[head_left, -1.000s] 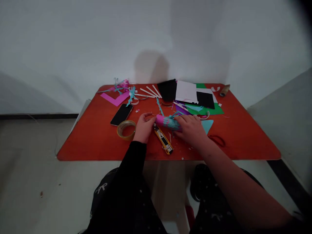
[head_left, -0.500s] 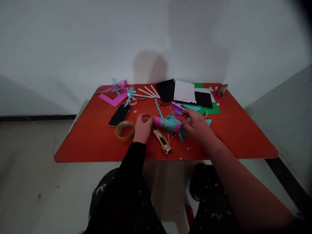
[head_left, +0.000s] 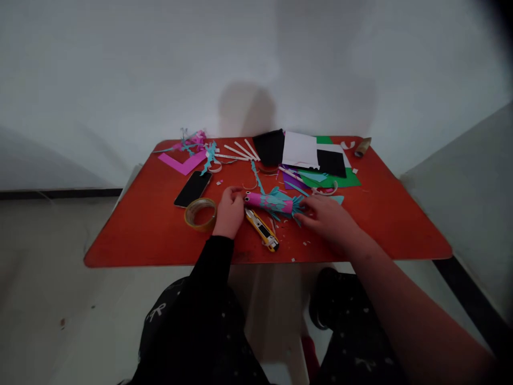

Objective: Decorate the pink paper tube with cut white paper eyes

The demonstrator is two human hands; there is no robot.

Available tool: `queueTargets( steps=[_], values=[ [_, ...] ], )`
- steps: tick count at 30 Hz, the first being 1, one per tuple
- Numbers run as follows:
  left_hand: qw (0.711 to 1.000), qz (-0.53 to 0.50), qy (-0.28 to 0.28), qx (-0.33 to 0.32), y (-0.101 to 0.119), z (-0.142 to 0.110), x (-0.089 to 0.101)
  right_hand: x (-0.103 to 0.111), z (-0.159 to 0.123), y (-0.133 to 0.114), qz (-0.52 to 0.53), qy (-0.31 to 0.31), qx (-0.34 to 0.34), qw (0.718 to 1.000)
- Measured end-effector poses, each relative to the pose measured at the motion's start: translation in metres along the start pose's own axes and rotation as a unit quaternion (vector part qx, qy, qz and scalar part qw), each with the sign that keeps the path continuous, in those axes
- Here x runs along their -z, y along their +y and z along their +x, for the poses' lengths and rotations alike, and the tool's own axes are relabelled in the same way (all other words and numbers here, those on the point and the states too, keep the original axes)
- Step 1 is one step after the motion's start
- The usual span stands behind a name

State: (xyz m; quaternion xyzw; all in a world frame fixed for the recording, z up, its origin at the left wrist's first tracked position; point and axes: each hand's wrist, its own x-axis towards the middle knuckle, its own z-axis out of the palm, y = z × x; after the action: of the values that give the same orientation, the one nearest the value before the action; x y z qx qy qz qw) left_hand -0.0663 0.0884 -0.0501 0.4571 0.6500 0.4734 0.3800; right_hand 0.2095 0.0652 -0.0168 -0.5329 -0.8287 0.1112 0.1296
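A pink paper-tube fish [head_left: 276, 203] lies across the middle of the table, its round stick-on eyes to the left. Blue paper scales and fringed fins cover its body. My left hand [head_left: 230, 211] rests beside the head, fingers loosely bent and apart; whether the fingertips touch it is unclear. At the other end, my right hand [head_left: 326, 216] has thumb and fingers around the blue fringed tail, partly hiding it. Below the fish lies a yellow utility knife [head_left: 262, 230], close to my left hand. A roll of tape [head_left: 200, 214] sits left of that hand.
A phone [head_left: 193, 188] lies behind the tape. Farther back are white sticks [head_left: 241, 149], a pink paper piece [head_left: 184, 162], and shredded paper [head_left: 194, 140]. White, black and green sheets [head_left: 300, 149] overlap at back right, near a cardboard tube [head_left: 363, 147]. Small scraps surround the knife.
The fish has turned so its eyes show, and its tail fringe lies more spread. My left fingers have drawn back from the head; my right hand has lowered onto the tail.
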Motion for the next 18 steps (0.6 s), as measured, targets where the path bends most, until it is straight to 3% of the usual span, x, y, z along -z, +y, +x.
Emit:
queueTargets(
  steps=[4,7,9,11,15,18],
  values=[
    [1.000,-0.005,-0.011,0.008,0.005,-0.007,0.003,-0.010,0.002,-0.007,-0.036,0.069,0.023,0.997],
    [0.994,0.093,-0.005,-0.064,0.015,-0.022,0.008,-0.013,0.007,-0.017,-0.052,0.060,0.038,0.996],
    [0.968,0.210,-0.014,-0.138,0.024,-0.037,0.012,-0.014,0.011,-0.026,-0.060,0.053,0.041,0.996],
    [0.921,0.346,-0.042,-0.173,0.032,-0.054,0.016,-0.016,0.016,-0.035,-0.072,0.058,0.040,0.995],
    [0.839,0.447,-0.220,-0.219,0.040,-0.083,0.021,-0.023,0.025,-0.047,-0.105,0.044,0.026,0.993],
    [0.806,0.449,-0.308,-0.231,0.038,-0.090,0.022,-0.026,0.032,-0.049,-0.125,0.008,0.017,0.992]
  ],
)
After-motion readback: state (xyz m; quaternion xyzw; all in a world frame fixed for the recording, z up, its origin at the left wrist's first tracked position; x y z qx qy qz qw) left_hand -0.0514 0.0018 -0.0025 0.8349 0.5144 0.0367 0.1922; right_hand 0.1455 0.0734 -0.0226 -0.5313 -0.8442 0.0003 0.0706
